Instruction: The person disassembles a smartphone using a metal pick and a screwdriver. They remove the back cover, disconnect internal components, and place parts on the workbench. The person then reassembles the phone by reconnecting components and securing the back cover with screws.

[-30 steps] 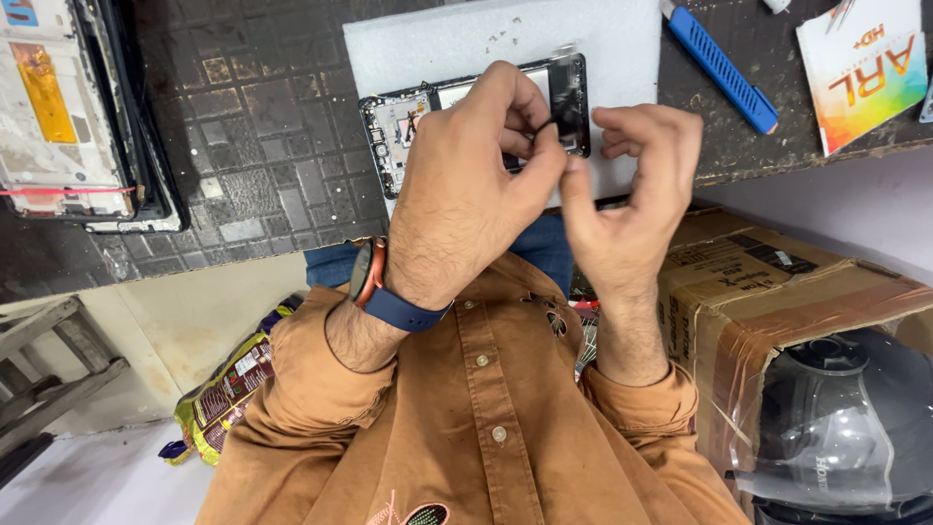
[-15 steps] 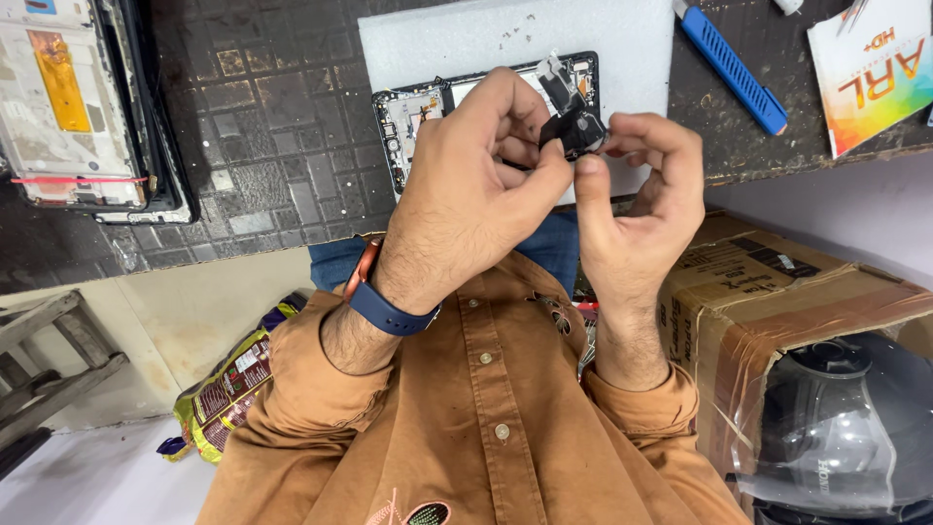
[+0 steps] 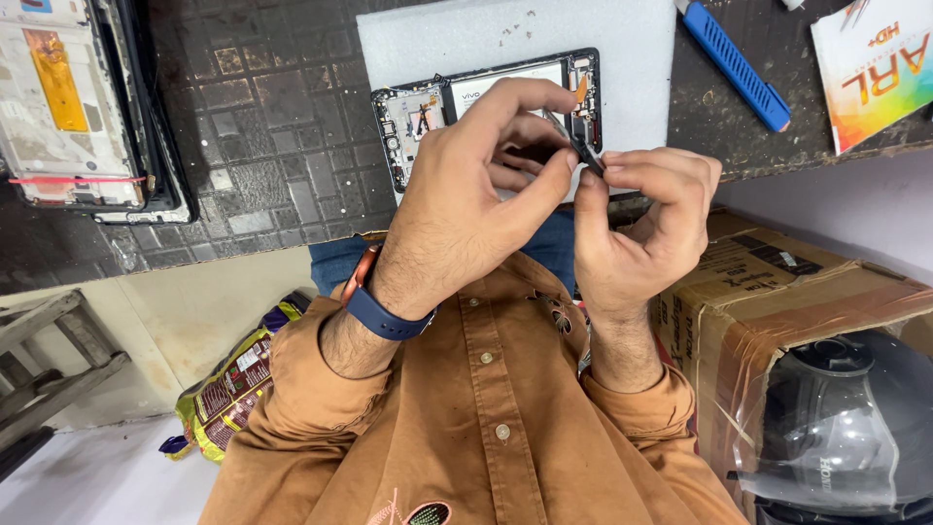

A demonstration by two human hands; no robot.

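A small dark flat part (image 3: 583, 151) is pinched between the two hands, held in the air just in front of the opened phone (image 3: 486, 107), which lies face-down on a white foam sheet (image 3: 505, 39) on the table (image 3: 272, 126). The part appears thin and light, probably a delicate piece of the phone's interior; it is judged easily bent or dropped, so it is best gripped by its edges with the fingertips, as is being done, and not pressed on its flat faces. What exactly it is cannot be told.

The left hand (image 3: 476, 194) is raised from the wrist, which bears a blue band (image 3: 384, 316); its thumb and forefinger are closed on the part from the near side of the phone, the other fingers curled beneath. The right hand (image 3: 641, 224) is held upright beside it, fingers bent inward, its thumb and forefinger nipping the same part at its top edge. Both forearms rise from orange sleeves close to the chest.

Beyond the phone to its right lies a blue-handled tool (image 3: 734, 68); well to its left, another dismantled phone frame (image 3: 78, 107) is seen.
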